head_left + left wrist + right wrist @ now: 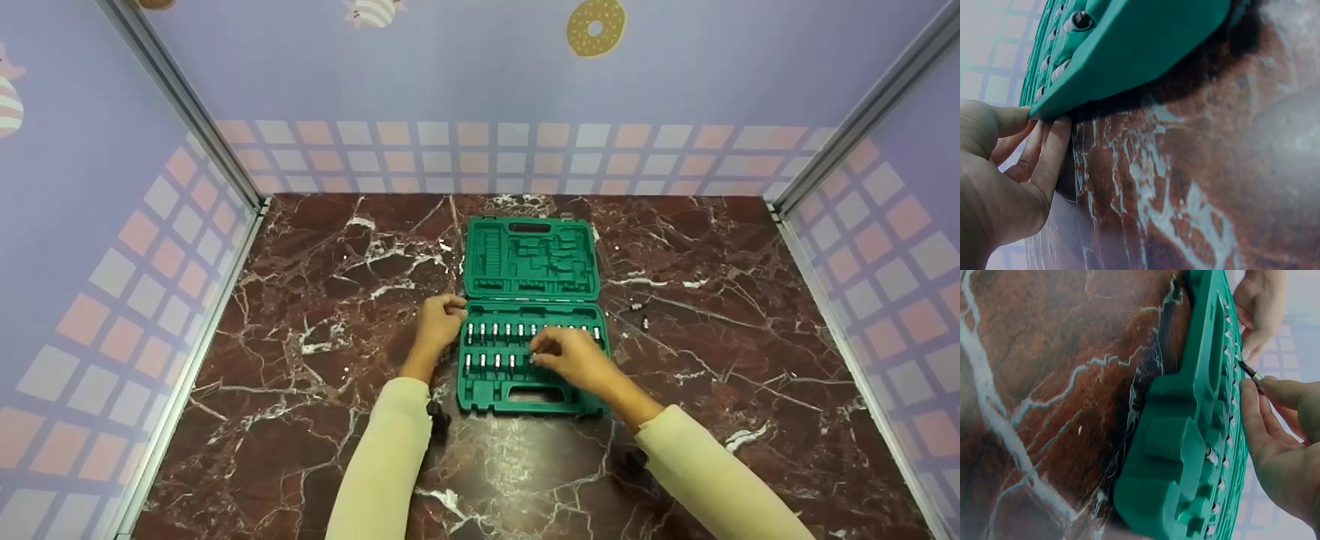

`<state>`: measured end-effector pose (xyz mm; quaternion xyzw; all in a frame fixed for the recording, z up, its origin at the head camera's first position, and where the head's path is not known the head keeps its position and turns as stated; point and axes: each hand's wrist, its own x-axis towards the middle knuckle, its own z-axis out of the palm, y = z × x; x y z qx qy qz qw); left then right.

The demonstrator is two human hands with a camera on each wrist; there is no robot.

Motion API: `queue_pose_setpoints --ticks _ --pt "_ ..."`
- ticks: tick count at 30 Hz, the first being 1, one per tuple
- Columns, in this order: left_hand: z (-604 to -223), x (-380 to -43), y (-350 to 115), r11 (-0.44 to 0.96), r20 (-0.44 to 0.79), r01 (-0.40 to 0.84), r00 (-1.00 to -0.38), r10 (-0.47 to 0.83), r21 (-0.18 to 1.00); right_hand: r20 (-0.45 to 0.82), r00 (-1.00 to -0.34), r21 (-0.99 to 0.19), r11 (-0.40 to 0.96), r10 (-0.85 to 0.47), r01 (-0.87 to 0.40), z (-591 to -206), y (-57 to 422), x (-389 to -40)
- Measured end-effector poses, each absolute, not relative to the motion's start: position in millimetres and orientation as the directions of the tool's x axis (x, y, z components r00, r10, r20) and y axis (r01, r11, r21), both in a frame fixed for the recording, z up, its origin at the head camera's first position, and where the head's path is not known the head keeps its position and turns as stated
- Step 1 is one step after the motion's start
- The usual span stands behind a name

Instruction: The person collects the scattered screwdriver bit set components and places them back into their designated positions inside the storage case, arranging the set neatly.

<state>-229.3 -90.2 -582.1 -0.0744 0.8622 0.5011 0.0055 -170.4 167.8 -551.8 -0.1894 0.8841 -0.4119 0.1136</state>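
Note:
A green plastic bit case (487, 391) lies unfolded on the table, with rows of silver bit sockets in its near half. My left hand (441, 324) holds the left edge of that half. In the left wrist view its thumb (1013, 119) meets the case edge, with the other fingers against the side. Over the second row, my right hand (574, 358) pinches a bit socket (1252, 373) between thumb and fingers. Its silver end is in the grip and the dark tip points away from the palm, beside the case.
Two loose bit sockets, one (637, 307) slightly farther back than the other (645, 323), lie on the table right of the case. The case lid (531, 259) has moulded hollows and leans back toward the rear wall. Patterned walls (480, 82) enclose the marbled table (315, 420).

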Motion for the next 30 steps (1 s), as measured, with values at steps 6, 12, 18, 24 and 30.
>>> queue_pose_setpoints --ticks 6,12,18,24,30 --pt "-582 -229 -90 0.488 -0.109 -0.155 -0.987 -0.121 0.859 0.004 -0.881 -0.706 0.622 -0.474 -0.338 -554 160 -170" --pt "-581 -229 -90 0.496 -0.105 -0.152 -0.987 -0.121 0.855 0.022 -0.878 -0.636 0.671 -0.478 -0.381 -557 155 -170" --pt "-580 -229 -90 0.5 -0.107 -0.156 -0.986 -0.125 0.852 0.085 -0.859 -0.563 0.687 -0.505 -0.459 -561 151 -172" --pt "-579 -227 -89 0.492 -0.116 -0.162 -0.986 -0.123 0.855 0.099 -0.858 -0.566 0.681 -0.503 -0.465 -564 150 -174" --pt "-579 -227 -89 0.489 -0.115 -0.162 -0.986 -0.124 0.857 0.081 -0.867 -0.574 0.688 -0.492 -0.444 -563 151 -178"
